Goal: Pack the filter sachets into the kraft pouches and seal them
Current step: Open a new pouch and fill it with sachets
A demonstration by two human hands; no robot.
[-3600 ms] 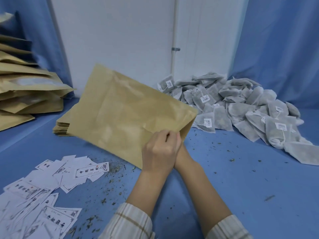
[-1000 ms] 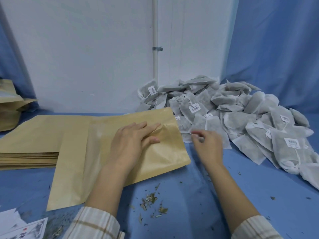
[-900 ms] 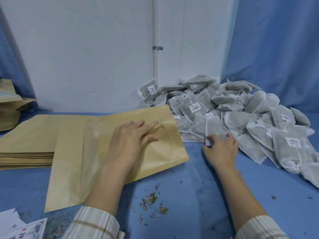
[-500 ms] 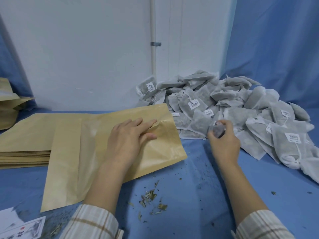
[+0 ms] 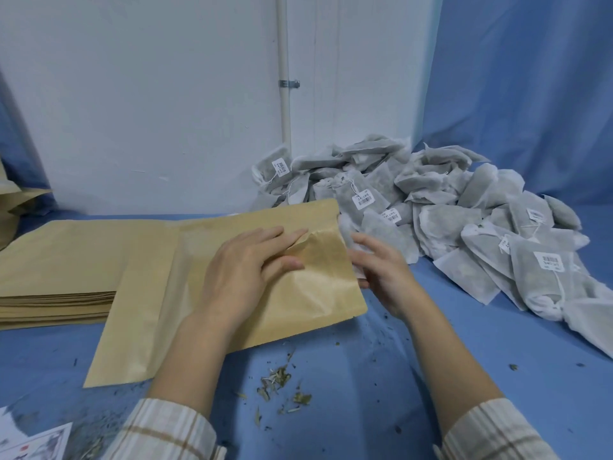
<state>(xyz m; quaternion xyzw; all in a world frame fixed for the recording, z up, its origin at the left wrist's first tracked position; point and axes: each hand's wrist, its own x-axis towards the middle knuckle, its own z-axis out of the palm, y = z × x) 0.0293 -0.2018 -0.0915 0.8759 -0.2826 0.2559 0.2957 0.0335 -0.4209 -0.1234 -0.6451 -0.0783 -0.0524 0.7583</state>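
A flat kraft pouch (image 5: 308, 293) lies on the blue table, its mouth pointing right and its left part resting on a stack of empty kraft pouches (image 5: 59, 260). My left hand (image 5: 245, 273) lies on the pouch near the mouth, fingers straight. At the mouth's edge, my right hand (image 5: 381, 273) pinches a grey-white filter sachet (image 5: 357, 272) between thumb and fingers. Most of the sachet is hidden by the pouch and the hand. A big pile of filter sachets (image 5: 464, 207) with barcode tags sits behind and to the right.
Filled pouches (image 5: 13, 207) show at the far left edge. Printed paper labels (image 5: 36, 443) lie at the bottom left corner. Loose herb crumbs (image 5: 278, 383) are scattered between my arms. A white wall with a pipe (image 5: 284, 94) and blue curtains close the back.
My right hand reached into the pile, picked up a sachet and brought it left to the pouch's mouth. My left hand stayed on the pouch.
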